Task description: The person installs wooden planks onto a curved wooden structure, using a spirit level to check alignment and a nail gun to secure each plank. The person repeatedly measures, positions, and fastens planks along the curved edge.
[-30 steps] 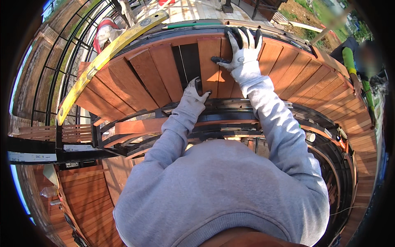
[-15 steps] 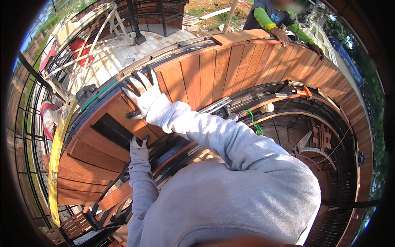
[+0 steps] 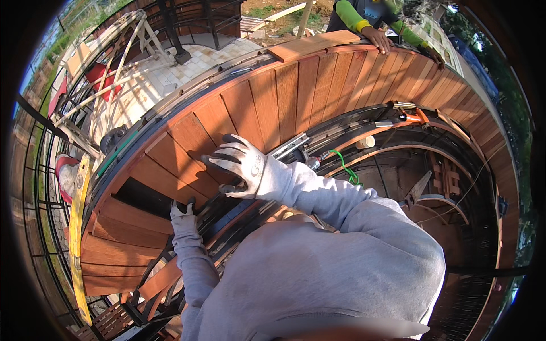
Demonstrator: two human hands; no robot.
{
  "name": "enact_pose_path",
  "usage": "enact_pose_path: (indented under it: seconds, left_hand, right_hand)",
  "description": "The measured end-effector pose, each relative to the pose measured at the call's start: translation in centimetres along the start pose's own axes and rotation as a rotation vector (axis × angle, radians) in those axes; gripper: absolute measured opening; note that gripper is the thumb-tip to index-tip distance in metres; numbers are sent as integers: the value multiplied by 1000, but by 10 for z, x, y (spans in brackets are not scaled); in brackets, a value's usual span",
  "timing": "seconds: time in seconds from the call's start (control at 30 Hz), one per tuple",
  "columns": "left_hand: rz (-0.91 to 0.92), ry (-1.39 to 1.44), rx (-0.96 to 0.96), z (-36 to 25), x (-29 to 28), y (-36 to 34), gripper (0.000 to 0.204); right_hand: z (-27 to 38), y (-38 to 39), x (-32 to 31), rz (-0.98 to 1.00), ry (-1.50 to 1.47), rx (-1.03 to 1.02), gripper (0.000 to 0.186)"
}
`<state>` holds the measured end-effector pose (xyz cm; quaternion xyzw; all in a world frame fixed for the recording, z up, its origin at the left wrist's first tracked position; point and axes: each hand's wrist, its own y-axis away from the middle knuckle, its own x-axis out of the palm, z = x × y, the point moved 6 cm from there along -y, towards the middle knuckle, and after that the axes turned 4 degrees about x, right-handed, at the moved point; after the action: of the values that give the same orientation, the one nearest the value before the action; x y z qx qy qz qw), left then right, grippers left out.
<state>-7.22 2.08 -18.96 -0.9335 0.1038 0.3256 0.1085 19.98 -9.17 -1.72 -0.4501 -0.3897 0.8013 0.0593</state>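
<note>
My right hand [image 3: 242,167], in a white glove with dark fingertips, is open with fingers spread over the reddish wooden slats [image 3: 256,108] of a curved band. My left hand [image 3: 183,215], also gloved, is at the slats' lower ends beside the dark gap [image 3: 142,199], its thumb and forefinger apart. Whether it presses on the slat [image 3: 170,167] beside the gap, I cannot tell. A long yellow level [image 3: 79,227] stands along the band's left end.
A co-worker [image 3: 364,25] in green sleeves rests a hand on the band's upper edge near a loose board [image 3: 311,46]. An orange tool [image 3: 412,116], a green hose [image 3: 347,167] and a white cylinder [image 3: 364,142] lie along the inner frame. Scaffolding [image 3: 125,51] stands behind.
My view has swung right since a second ago. My right hand has left the slats' top edge and come down toward their lower ends. My left hand stays by the gap.
</note>
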Motion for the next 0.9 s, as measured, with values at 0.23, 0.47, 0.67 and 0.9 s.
enact_pose_path:
  seconds: [0.23, 0.47, 0.67, 0.9]
  left_hand:
    - [-44, 0, -30, 24, 3, 3, 35]
    - [-39, -74, -66, 32, -5, 5, 36]
    - [-22, -54, -70, 35, 3, -3, 44]
    - [-14, -92, 128, -13, -13, 2, 44]
  right_hand:
    - [-74, 240, -2, 391, 333, 583, 86]
    - [-104, 238, 12, 1021, 576, 589, 90]
    - [-115, 208, 30, 1178, 598, 499, 83]
    - [-116, 211, 21, 844, 515, 513, 92]
